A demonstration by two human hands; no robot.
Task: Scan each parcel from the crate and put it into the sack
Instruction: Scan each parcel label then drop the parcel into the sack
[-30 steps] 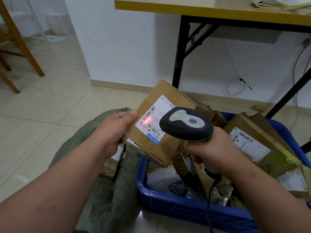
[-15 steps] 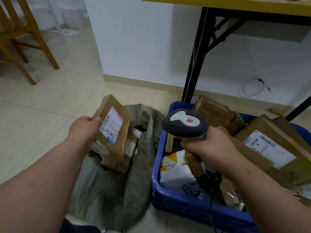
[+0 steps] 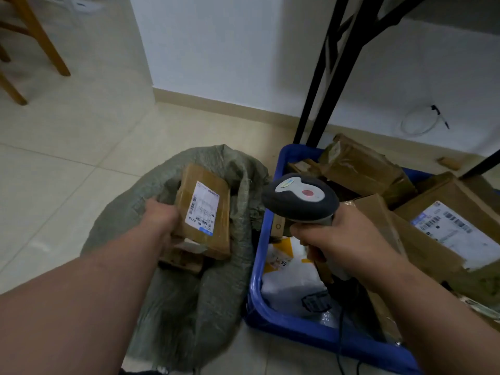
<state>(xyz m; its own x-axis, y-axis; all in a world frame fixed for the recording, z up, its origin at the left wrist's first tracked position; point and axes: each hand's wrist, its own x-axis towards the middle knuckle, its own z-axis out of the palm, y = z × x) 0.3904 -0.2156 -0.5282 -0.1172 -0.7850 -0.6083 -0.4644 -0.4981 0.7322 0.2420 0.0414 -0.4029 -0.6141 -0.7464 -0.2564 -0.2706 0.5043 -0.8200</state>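
Lying open on the floor, the sack (image 3: 189, 288) sat just left of the crate (image 3: 270, 315), whose remaining parcels (image 3: 378, 212) lay nearer the right hand (image 3: 343, 239), which gripped the scanner (image 3: 300, 197). The left hand (image 3: 162, 220) held the labelled box (image 3: 205, 209) by its left edge, long axis running away from the person, inside the sack's mouth.
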